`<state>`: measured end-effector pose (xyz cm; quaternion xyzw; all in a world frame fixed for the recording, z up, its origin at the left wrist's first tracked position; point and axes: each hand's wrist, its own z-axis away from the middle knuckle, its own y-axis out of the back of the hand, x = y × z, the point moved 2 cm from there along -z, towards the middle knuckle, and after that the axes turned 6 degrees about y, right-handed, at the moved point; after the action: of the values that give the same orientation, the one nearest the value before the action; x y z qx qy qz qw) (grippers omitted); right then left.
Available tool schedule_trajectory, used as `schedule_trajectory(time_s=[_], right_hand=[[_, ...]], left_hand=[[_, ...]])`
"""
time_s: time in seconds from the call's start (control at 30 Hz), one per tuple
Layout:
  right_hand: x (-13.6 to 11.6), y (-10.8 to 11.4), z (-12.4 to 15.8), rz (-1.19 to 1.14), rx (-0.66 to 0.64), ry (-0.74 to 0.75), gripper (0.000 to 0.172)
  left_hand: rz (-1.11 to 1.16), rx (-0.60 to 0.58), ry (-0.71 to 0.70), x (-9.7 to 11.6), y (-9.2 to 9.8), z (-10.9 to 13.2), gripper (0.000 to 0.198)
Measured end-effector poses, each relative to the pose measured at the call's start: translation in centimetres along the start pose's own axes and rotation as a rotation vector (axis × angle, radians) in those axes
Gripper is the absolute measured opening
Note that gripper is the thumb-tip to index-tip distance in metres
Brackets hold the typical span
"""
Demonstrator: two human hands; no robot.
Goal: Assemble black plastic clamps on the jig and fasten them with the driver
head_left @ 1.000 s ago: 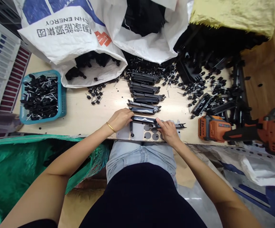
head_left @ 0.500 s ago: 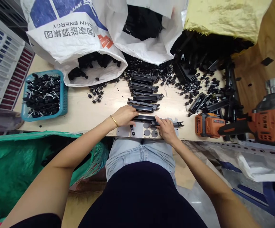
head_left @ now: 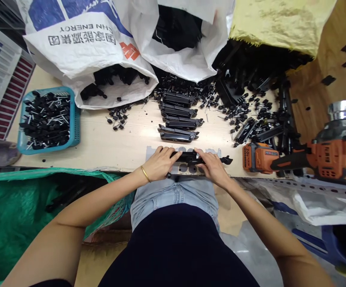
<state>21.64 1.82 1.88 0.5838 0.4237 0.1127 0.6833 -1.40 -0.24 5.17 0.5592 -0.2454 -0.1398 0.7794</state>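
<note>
My left hand (head_left: 160,164) and my right hand (head_left: 211,167) both grip a long black plastic part (head_left: 190,157) that lies across a flat metal plate with round holes (head_left: 154,151) at the near edge of the wooden table (head_left: 107,141). A gold bangle is on my left wrist. Behind the plate several similar black parts (head_left: 177,117) lie stacked in a row. Loose black knobs with metal pins (head_left: 117,117) are scattered around them.
A blue basket (head_left: 76,123) of black pinned knobs sits at the left. White woven sacks (head_left: 83,44) and a yellow sack (head_left: 280,20) holding black parts stand at the back. An orange cordless drill (head_left: 325,157) lies at the right. A green bag (head_left: 11,215) hangs below the table's left side.
Both hands have drawn the black part nearer to the table's front edge, over the plate. The view has shifted slightly.
</note>
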Motion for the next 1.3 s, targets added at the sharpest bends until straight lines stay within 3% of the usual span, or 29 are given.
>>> schedule_trajectory(time_s=[0.13, 0.23, 0.3, 0.43, 0.5, 0.57, 0.63, 0.7, 0.77, 0.83, 0.97, 1.03, 1.13, 1.23, 1.27, 1.3], right_hand=[[0.3, 0.7, 0.0, -0.047, -0.108, 0.080, 0.050], [-0.2, 1.8, -0.4, 0.013, -0.164, 0.150, 0.048], [-0.7, 2.9, -0.8, 0.039, -0.176, 0.246, 0.040], [-1.9, 5.8, -1.5, -0.004, -0.097, 0.378, 0.028], [-2.7, 7.1, -1.9, -0.023, -0.063, 0.421, 0.027], [-3.5, 7.9, -2.2, -0.028, -0.051, 0.470, 0.027], [-4.0, 8.1, -2.4, -0.035, -0.014, 0.499, 0.029], [-4.1, 7.8, -2.5, -0.080, 0.124, 0.423, 0.026], [-3.8, 7.1, -2.6, -0.228, 0.369, 0.166, 0.020], [-3.5, 5.5, -2.8, -0.540, 0.558, -0.156, 0.029], [-4.6, 1.5, -4.9, -1.313, 0.661, -0.593, 0.047], [-5.3, 0.2, -6.1, -1.515, 0.692, -0.730, 0.046], [-5.9, -0.4, -7.1, -1.520, 0.792, -0.728, 0.041], [-5.8, 0.0, -6.8, -1.335, 0.999, -0.618, 0.038], [-5.7, 0.3, -6.6, -1.288, 1.006, -0.595, 0.038], [-5.6, 0.5, -6.7, -1.276, 0.931, -0.581, 0.039]], left_hand=[[0.070, -0.045, -0.025, 0.4, -0.5, 0.6, 0.073], [0.282, -0.201, -0.099, -0.4, -0.4, 0.9, 0.104], [0.540, -0.366, -0.178, -1.1, -0.5, 0.9, 0.128], [1.286, -0.658, -0.356, -1.3, -0.8, 0.9, 0.133], [1.671, -0.773, -0.343, -0.3, -1.3, 0.8, 0.133], [1.920, -0.807, -0.223, 1.2, -2.0, 0.5, 0.124], [2.044, -0.748, -0.006, 2.8, -2.5, -0.1, 0.101], [2.133, -0.625, 0.205, 3.9, -2.8, -0.8, 0.086], [2.208, -0.468, 0.334, 4.5, -2.7, -1.3, 0.083], [2.239, -0.357, 0.387, 5.0, -2.6, -1.5, 0.083], [2.238, -0.239, 0.499, 6.3, -3.1, -1.8, 0.080], [2.198, -0.169, 0.551, 6.9, -3.5, -1.9, 0.080], [2.046, -0.026, 0.561, 6.8, -3.7, -2.0, 0.077], [1.868, 0.102, 0.447, 6.0, -3.5, -1.6, 0.067], [1.833, 0.108, 0.400, 5.8, -3.6, -1.4, 0.063], [1.809, 0.091, 0.357, 5.6, -3.7, -1.2, 0.060]])
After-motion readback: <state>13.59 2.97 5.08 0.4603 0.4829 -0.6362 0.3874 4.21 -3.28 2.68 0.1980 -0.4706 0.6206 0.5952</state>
